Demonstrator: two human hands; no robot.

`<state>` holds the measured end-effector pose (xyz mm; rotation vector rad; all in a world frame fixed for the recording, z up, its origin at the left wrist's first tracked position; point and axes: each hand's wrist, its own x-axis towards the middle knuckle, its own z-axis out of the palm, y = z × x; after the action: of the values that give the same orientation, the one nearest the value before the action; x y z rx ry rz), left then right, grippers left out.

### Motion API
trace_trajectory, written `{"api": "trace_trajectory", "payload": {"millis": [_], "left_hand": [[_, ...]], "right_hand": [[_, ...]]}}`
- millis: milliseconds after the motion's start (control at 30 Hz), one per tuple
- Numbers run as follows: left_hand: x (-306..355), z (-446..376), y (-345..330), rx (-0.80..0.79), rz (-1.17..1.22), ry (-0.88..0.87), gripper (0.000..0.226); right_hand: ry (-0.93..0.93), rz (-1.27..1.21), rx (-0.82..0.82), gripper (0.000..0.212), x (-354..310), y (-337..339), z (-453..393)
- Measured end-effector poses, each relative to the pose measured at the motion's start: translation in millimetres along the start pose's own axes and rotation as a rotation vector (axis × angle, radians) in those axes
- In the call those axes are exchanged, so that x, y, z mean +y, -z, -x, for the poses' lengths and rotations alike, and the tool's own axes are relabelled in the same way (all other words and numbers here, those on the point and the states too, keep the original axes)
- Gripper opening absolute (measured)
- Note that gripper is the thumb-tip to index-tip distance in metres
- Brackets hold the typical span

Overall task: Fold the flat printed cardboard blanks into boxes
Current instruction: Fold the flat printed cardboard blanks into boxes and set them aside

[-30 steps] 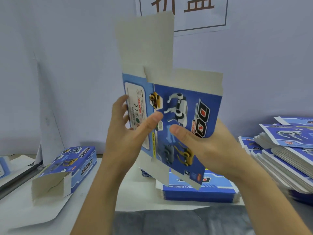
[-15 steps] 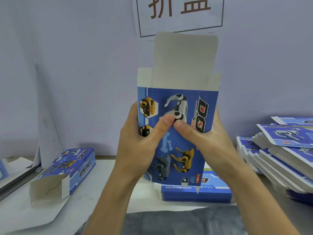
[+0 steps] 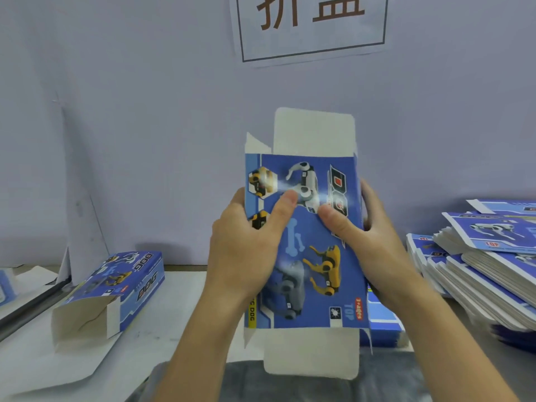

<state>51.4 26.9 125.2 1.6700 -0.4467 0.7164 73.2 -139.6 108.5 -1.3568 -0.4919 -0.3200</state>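
Observation:
I hold a blue printed box blank with robot-dog pictures upright in front of me, opened into a sleeve. Its white flaps stick out at the top and at the bottom, unfolded. My left hand grips its left edge with the thumb pressed on the front panel. My right hand grips the right edge, thumb on the front near the middle. The fingers of both hands are hidden behind the box.
A folded box with one end open lies on the white table at the left. A tall pile of flat blanks sits at the right. A smaller stack of blanks lies behind the held box. A paper sign hangs on the wall.
The blank has turned to face me squarely and squared up into a sleeve. Both hands slid to its side edges and lowered it a little. The bottom flap now shows below.

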Motion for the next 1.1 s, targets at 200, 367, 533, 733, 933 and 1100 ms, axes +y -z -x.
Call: {"api": "trace_trajectory", "payload": {"millis": [200,367,533,733,933,1100], "left_hand": [[5,-2,7,0.016,0.193,0.049,0.081],[10,-3,7,0.133,0.213,-0.102,0.062],[12,1,-3,0.143,0.119,-0.122,0.076],[18,0,-5,0.133,0.12,-0.189,0.057],[19,2,-6,0.092,0.092,-0.184,0.029],[21,1,-3,0.078,0.091,-0.073,0.033]], "right_hand": [[0.032,-0.027,-0.188,0.065,-7,-2,1],[0.044,0.053,-0.152,0.092,-9,-7,0],[0.19,0.092,-0.119,0.085,-14,-7,0],[0.316,0.129,-0.072,0.065,-20,-13,3],[0.261,0.072,-0.043,0.025,-26,-13,2],[0.165,-0.019,-0.063,0.038,-34,-17,5]]}}
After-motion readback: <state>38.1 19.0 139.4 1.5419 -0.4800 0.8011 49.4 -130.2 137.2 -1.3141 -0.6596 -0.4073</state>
